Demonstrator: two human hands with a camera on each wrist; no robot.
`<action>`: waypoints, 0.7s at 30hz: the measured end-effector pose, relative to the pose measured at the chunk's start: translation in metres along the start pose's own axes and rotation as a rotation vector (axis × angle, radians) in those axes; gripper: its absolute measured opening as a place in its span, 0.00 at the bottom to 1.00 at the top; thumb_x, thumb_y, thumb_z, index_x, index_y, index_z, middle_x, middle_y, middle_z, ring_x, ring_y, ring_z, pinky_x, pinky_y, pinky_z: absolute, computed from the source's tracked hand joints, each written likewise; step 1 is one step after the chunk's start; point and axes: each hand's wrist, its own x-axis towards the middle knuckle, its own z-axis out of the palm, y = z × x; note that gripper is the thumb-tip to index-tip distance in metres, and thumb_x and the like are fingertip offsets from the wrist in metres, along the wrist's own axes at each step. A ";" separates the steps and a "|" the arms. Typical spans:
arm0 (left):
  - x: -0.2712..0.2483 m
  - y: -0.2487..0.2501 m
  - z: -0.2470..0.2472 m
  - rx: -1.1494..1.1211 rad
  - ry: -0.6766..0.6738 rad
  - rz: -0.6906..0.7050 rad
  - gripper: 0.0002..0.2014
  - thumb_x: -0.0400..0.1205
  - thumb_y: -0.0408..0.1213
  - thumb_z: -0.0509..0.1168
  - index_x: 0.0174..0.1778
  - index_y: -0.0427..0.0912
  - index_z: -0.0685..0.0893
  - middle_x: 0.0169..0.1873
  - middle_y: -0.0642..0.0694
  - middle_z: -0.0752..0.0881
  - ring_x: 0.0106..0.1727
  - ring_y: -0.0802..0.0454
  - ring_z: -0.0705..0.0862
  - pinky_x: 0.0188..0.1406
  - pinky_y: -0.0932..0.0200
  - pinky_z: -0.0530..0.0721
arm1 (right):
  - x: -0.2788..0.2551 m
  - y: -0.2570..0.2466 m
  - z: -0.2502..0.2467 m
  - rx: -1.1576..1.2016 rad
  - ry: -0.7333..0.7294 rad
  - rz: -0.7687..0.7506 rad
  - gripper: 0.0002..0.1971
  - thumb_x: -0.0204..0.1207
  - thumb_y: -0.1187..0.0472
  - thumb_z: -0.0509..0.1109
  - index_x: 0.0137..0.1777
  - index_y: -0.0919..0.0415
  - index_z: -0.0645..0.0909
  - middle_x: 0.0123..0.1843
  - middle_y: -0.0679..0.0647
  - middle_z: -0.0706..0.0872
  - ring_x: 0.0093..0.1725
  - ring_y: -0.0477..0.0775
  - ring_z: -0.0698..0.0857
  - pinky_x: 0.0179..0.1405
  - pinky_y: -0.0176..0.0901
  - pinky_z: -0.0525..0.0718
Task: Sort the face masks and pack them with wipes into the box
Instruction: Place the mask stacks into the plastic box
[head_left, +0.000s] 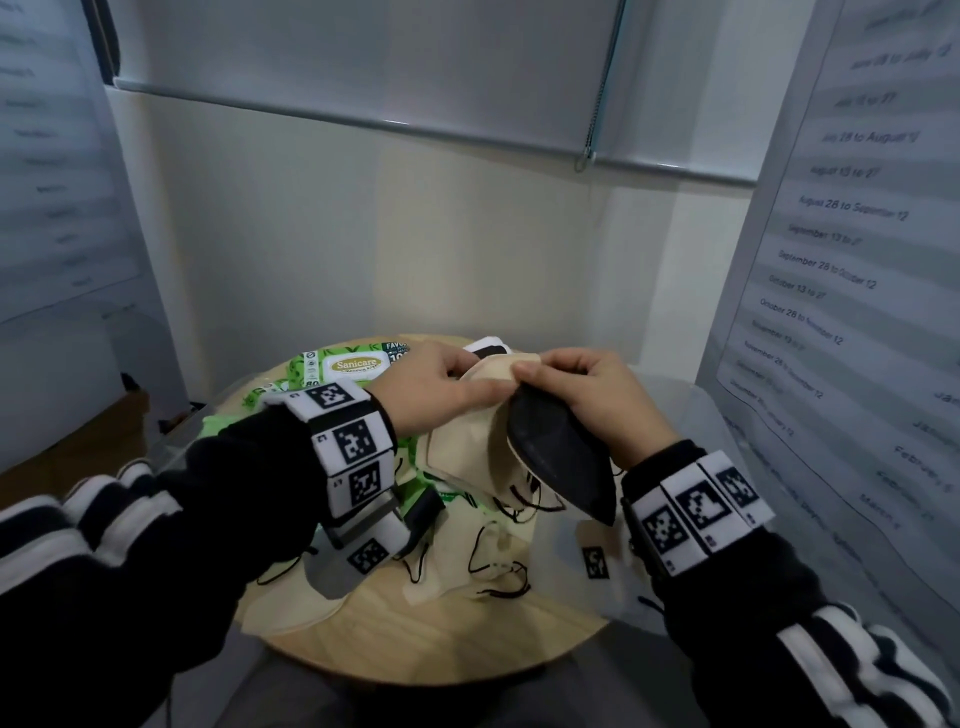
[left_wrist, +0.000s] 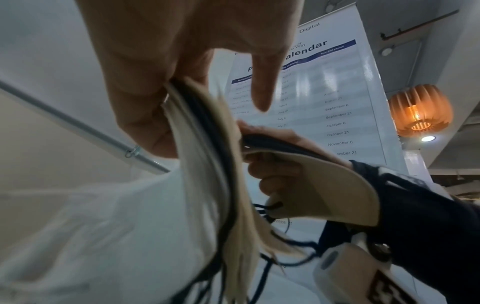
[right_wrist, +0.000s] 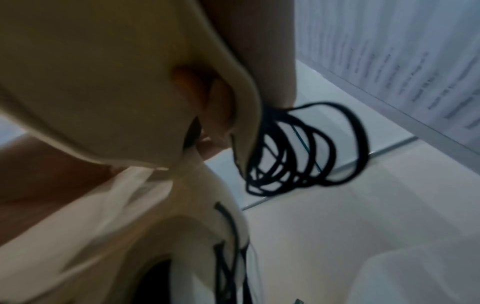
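My left hand (head_left: 475, 376) pinches the top edge of a stack of beige face masks (head_left: 462, 447) that hangs down over the table. My right hand (head_left: 535, 369) grips a black mask (head_left: 561, 462) and touches the stack's top edge with its thumb. In the left wrist view, my left hand (left_wrist: 182, 115) clamps the beige stack (left_wrist: 207, 174), and the right hand (left_wrist: 272, 170) holds a black layer over a beige mask (left_wrist: 324, 191). The right wrist view shows a beige mask (right_wrist: 103, 82) and black ear loops (right_wrist: 306, 148). A green Sanicare wipes pack (head_left: 353, 366) lies behind my left hand.
A round wooden table (head_left: 441, 639) carries loose beige masks (head_left: 488, 566) with black ear loops and more green wipes packaging (head_left: 228, 426). A clear plastic box (head_left: 675, 410) stands at the right. Printed banners (head_left: 857, 260) hang close on both sides; a wall is behind.
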 end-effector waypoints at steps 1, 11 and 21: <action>0.000 0.000 0.001 0.024 0.018 -0.002 0.06 0.75 0.48 0.72 0.41 0.50 0.87 0.32 0.54 0.86 0.34 0.57 0.84 0.35 0.63 0.78 | 0.001 0.001 0.001 0.008 -0.002 0.021 0.07 0.74 0.63 0.74 0.42 0.69 0.86 0.34 0.58 0.85 0.31 0.48 0.81 0.31 0.35 0.79; 0.010 -0.005 -0.003 -0.023 0.235 -0.013 0.14 0.72 0.37 0.75 0.35 0.50 0.73 0.32 0.46 0.80 0.30 0.50 0.78 0.31 0.57 0.77 | 0.004 0.003 -0.003 0.421 0.096 0.141 0.15 0.70 0.51 0.73 0.35 0.62 0.76 0.25 0.55 0.82 0.21 0.48 0.80 0.19 0.35 0.79; 0.005 0.011 0.006 -0.073 0.102 0.061 0.10 0.81 0.33 0.65 0.38 0.50 0.87 0.41 0.52 0.89 0.44 0.59 0.83 0.52 0.71 0.77 | 0.014 0.009 0.009 0.672 0.199 0.063 0.22 0.84 0.49 0.58 0.29 0.58 0.68 0.17 0.46 0.71 0.14 0.41 0.70 0.13 0.32 0.68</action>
